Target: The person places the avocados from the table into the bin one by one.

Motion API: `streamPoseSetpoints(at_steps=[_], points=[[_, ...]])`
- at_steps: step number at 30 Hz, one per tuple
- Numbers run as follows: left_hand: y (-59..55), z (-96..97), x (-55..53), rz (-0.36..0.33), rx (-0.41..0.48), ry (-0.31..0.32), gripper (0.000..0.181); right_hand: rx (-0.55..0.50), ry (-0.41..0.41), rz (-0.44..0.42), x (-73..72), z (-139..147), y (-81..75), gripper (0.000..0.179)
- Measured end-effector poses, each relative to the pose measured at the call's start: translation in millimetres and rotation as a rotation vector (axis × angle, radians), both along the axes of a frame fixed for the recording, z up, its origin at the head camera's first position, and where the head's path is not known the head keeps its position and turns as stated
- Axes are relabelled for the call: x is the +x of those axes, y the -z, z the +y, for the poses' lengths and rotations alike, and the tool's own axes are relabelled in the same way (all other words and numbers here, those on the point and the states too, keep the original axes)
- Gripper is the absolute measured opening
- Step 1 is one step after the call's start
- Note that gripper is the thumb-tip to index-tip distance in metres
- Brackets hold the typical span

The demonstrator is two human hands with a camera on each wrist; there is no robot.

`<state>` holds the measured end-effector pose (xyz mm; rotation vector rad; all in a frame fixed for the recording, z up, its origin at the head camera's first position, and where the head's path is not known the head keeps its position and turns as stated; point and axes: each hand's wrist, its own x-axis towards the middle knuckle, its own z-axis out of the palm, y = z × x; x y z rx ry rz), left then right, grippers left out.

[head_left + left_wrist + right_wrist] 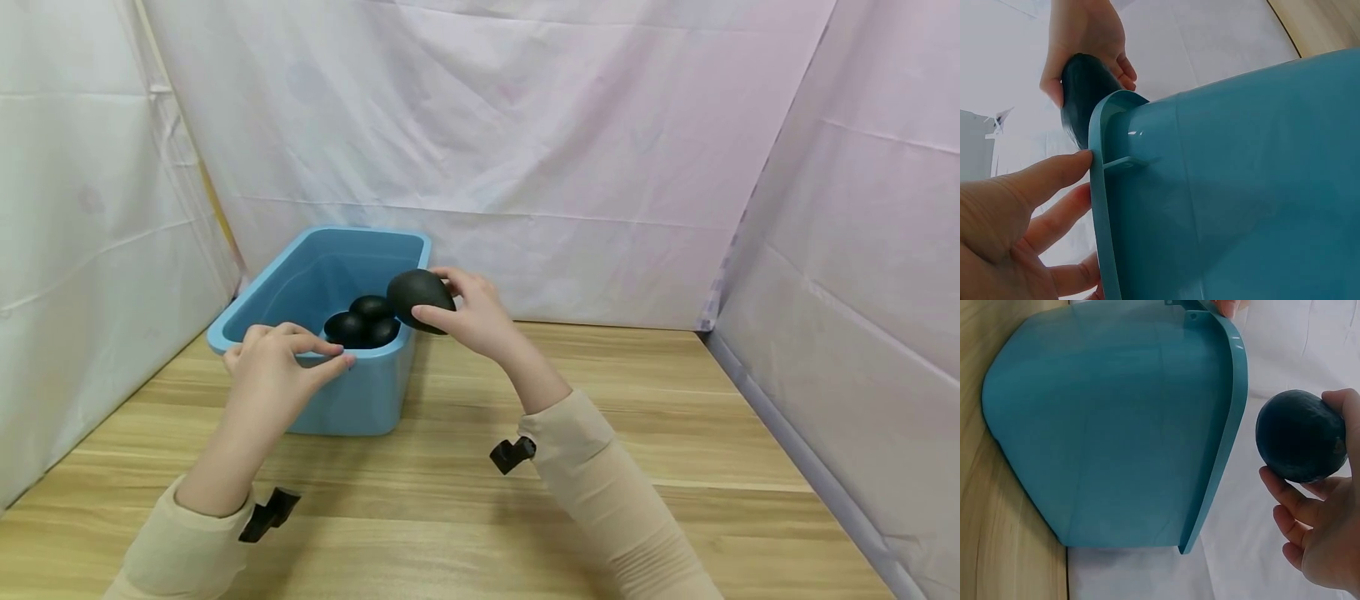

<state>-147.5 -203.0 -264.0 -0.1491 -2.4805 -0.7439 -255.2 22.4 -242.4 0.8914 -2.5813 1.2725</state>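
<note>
My right hand (474, 310) grips a black egg-shaped object (417, 298) that looks like an avocado, thumb on one side and fingers on the other. It hangs above the right rim of a blue plastic bin (348, 392). In the right wrist view, the dark object (1300, 434) is apart from the bin wall. Three similar black objects (371, 307) lie together inside the bin, near its front right corner. My left hand (273, 367) holds the bin's front rim between thumb and fingers, and the left wrist view shows the thumb (1063, 175) against that rim.
The bin stands on a wood-grain table (600, 467), toward the left. White cloth sheets (525, 125) hang behind and on both sides. A small black device (513, 454) is strapped at the right sleeve, and another (270, 512) at the left sleeve.
</note>
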Motion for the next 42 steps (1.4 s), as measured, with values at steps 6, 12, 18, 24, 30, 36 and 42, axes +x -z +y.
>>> streamPoseSetpoints(at_steps=[6, 12, 18, 24, 30, 36, 42], points=[[-0.5, -1.6, 0.8, -0.005, -0.001, -0.002, 0.027, -0.005, -0.003, 0.000, -0.7, -12, -1.8, 0.057], [0.9, -1.8, 0.4, -0.012, 0.000, 0.005, 0.027, 0.026, 0.021, -0.003, -0.3, -21, -0.9, 0.058], [0.8, -2.0, -1.8, 0.005, -0.003, 0.016, 0.026, 0.034, 0.037, -0.039, -0.2, -27, 0.7, 0.058], [0.2, -1.4, -1.6, 0.006, -0.006, 0.016, 0.026, 0.035, 0.027, -0.042, -2.0, -33, 4.3, 0.058], [0.2, -1.1, -1.2, 0.006, -0.001, 0.023, 0.027, 0.051, 0.040, -0.019, -5.3, -38, 8.8, 0.059], [0.0, -1.3, -0.7, 0.005, -0.001, 0.022, 0.028, 0.060, 0.033, -0.006, -8.4, -42, 10.2, 0.059], [0.3, -1.4, -0.5, 0.007, -0.005, 0.019, 0.027, 0.070, 0.034, 0.021, -8.4, -47, 11.1, 0.060]])
